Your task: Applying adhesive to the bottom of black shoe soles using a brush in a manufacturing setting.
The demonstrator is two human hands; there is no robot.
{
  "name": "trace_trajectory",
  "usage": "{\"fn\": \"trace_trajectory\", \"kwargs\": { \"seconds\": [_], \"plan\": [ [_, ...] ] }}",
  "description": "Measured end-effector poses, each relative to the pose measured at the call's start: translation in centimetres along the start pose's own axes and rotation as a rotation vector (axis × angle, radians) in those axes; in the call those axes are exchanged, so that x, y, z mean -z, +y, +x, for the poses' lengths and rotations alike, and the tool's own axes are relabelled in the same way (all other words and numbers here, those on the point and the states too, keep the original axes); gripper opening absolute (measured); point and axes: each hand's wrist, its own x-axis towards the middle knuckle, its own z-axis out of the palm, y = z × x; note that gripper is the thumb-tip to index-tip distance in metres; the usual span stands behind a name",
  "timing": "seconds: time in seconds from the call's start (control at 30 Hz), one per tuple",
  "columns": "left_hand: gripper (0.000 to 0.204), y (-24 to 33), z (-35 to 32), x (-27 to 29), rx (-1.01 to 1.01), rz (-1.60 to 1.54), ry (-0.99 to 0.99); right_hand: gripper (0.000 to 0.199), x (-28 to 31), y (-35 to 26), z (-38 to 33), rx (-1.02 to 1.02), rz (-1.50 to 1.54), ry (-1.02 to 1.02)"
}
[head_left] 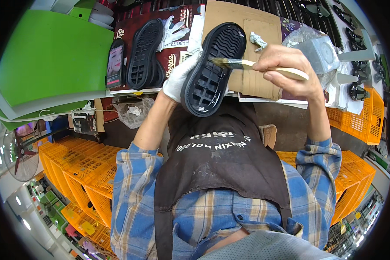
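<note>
Seemingly for steadiness, the left hand (180, 79) is clasping the sole (213, 72) while the right hand (292, 60) is pinching the brush (247, 63)

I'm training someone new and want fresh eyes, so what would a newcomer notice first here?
Probably the black shoe sole, held at top centre in the white-gloved left hand, while the bare right hand holds a brush to it. Next, likely the big bright green panel at upper left and the orange crates on both sides.
</note>
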Motion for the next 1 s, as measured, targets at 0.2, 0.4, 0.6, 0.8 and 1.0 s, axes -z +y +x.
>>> {"fn": "trace_trajectory", "kwargs": {
  "seconds": [0.2, 0.4, 0.6, 0.8, 1.0],
  "plan": [
    [0.043, 0.1, -0.5, -1.1, 0.098, -0.126, -0.096, 0.018, 1.2, 0.9, 0.7, 0.004, 0.016, -0.119],
    [0.038, -1.3, 0.3, 1.0, 0.053, -0.234, -0.246, 0.016, 2.2, 2.4, -1.5, -0.246, -0.189, 0.056],
    [0.04, -1.3, -0.1, 0.0, 0.012, -0.085, -0.133, 0.016, -0.1, 3.2, -2.6, -0.471, -0.217, 0.417],
    [0.045, -1.5, -0.1, -0.9, -0.082, 0.369, 0.008, 0.022, -3.2, 1.8, -1.5, -0.704, 0.144, 0.585],
    [0.056, -1.1, -0.2, 0.0, -0.1, 0.342, 0.064, 0.021, -2.3, -0.3, -1.1, -0.702, 0.347, 0.47]
  ]
}}
